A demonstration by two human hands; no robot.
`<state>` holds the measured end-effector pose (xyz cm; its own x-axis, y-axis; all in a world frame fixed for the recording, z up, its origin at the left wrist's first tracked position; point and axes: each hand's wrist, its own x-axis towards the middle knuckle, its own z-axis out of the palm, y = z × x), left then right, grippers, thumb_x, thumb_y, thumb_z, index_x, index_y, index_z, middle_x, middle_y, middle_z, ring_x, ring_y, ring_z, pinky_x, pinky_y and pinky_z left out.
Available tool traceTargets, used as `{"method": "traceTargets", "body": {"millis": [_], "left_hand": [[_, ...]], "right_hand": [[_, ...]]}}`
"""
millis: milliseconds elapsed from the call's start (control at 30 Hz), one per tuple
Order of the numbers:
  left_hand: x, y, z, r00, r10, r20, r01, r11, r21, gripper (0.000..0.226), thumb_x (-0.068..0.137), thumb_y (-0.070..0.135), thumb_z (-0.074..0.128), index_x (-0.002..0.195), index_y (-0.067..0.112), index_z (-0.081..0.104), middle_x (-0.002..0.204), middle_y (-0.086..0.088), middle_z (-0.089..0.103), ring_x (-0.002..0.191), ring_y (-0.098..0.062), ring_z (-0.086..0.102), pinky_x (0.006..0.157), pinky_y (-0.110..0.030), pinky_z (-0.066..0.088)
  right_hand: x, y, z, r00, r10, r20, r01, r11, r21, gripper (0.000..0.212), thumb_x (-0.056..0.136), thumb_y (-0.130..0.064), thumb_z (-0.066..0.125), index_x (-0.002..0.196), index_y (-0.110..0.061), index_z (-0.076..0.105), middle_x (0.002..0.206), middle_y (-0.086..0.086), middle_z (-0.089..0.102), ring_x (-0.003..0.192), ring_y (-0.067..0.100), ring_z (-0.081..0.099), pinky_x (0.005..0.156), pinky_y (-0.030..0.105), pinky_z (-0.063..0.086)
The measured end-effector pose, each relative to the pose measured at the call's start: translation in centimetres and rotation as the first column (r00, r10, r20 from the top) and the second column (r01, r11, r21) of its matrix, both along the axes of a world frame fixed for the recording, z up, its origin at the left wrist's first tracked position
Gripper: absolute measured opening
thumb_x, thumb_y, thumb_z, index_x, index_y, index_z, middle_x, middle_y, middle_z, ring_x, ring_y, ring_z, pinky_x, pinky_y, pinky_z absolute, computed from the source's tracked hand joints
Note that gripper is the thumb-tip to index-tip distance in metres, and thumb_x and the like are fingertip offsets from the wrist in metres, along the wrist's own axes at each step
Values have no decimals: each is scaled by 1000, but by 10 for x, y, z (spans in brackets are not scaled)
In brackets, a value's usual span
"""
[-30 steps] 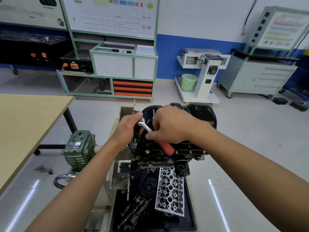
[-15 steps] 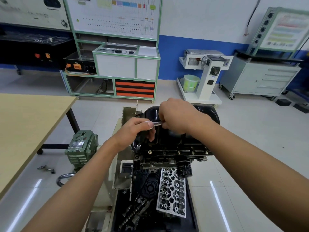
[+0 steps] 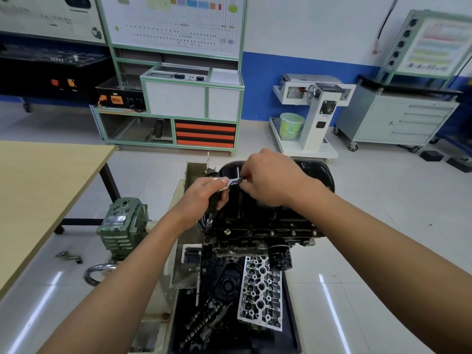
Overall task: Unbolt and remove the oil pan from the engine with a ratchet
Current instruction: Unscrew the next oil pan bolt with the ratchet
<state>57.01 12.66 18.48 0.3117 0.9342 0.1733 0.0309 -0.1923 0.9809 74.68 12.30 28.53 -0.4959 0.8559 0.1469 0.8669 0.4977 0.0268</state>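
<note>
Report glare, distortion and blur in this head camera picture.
Head view: even indoor light with soft shadows; white streaks of glare lie on the glossy floor; a thin highlight runs down the black oil pan; wide-angle bending tilts the grey cabinet at right; the ratchet between the left hand and right hand looks slightly smeared, while the rest is sharp.

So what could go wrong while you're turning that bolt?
The socket seems to sit on a corner bolt. It might slip off and knock the left hand or right hand, which both grip the ratchet. A freed bolt could drop among the loose parts below and get lost. Other bolts still hold the pan, so pulling it now might bend it.
</note>
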Motion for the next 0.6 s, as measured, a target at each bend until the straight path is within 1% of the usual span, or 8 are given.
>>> {"method": "traceTargets", "body": {"millis": [100,167,267,400,467,500,567,600], "left_hand": [[1,0,0,999,37,-32,-36,998,41,60,87,60,49,62,5,54,59,-5,55,62,-16,50,68,-32,38],[4,-1,1,998,62,11,-62,998,25,60,84,60,51,65,4,57,62,-5,56,63,-16,51,66,-30,39],[5,-1,0,991,104,82,-105,994,10,39,89,51,53,63,23,64,64,6,58,64,-9,51,66,-25,41],[2,-1,0,978,169,122,-168,986,-21,45,98,37,47,56,30,61,59,10,53,59,-6,49,62,-24,42],[0,-3,2,977,165,134,-164,986,-20,41,97,39,50,59,25,62,60,6,56,58,-9,52,61,-24,44],[-1,-3,3,979,155,135,-154,988,-18,39,92,44,54,65,18,63,62,-1,59,61,-14,54,62,-26,45],[-6,-2,4,986,113,121,-114,993,-2,50,84,52,56,73,4,64,70,-16,62,69,-27,55,69,-36,44],[-9,-1,4,992,85,93,-87,996,16,54,85,53,54,74,1,64,72,-20,62,71,-30,55,71,-40,43]], "right_hand": [[-3,-14,11,1000,1,30,2,996,-92,36,87,-46,64,64,-20,54,65,-5,43,77,26,58,61,32,41],[-9,-24,12,1000,17,5,-16,987,-162,46,86,-49,63,55,-20,47,61,-5,45,66,21,55,53,29,37],[-21,-35,2,998,43,-53,-55,965,-257,46,89,-48,61,55,-22,45,59,-4,48,58,18,53,53,28,36],[-30,-42,-5,987,67,-147,-107,953,-285,45,92,-42,61,56,-24,40,58,-4,46,53,13,48,51,27,35],[-27,-40,-1,987,60,-148,-102,950,-297,45,90,-40,64,56,-24,41,57,-4,46,53,13,47,54,30,40],[-24,-37,3,990,49,-133,-89,946,-311,43,89,-40,66,56,-22,44,58,-3,48,54,14,49,56,32,43],[-18,-30,7,998,23,-63,-42,951,-308,37,88,-38,68,60,-20,51,60,-1,54,56,17,54,57,32,47],[-16,-26,9,1000,14,-15,-18,964,-265,31,88,-35,68,64,-20,54,63,-1,54,57,17,53,55,31,43]]}}
